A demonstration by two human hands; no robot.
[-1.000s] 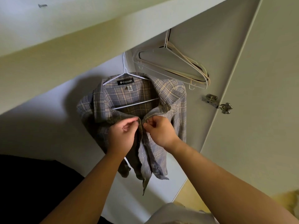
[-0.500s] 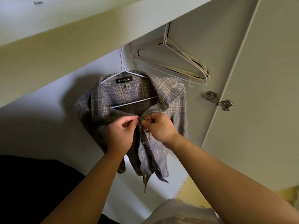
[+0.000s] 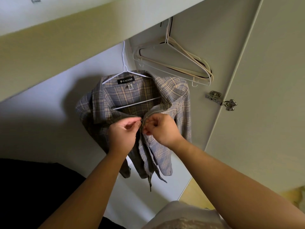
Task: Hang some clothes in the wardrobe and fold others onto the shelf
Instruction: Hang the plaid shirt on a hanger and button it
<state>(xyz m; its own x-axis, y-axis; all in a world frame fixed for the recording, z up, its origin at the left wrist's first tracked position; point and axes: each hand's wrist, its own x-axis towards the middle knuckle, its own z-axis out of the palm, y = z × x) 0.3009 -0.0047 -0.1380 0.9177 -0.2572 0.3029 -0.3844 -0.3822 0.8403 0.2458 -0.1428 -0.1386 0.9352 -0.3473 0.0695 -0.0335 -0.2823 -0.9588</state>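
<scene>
A metal door hinge (image 3: 221,100) sits on the wardrobe's edge, beside a yellowish floor (image 3: 196,192).

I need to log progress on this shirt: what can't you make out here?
Head view only:
- Top button of the plaid shirt: covered by the left hand and right hand; fastened or not, unclear.
- Rail: hidden above the white hanger by the wardrobe's top panel.
- Size tag: too small.

Shirt (image 3: 173,90): plaid, grey-blue ground, beige and tan stripes. Neck label (image 3: 126,81): black, white lettering. Hanger (image 3: 124,68) under shirt: white. Spare hangers (image 3: 178,63) at right: white, cream, one dark. Wardrobe door (image 3: 272,96) at right: pale cream. Hinge (image 3: 221,100): silver metal. Near left: black mass (image 3: 33,187).
</scene>
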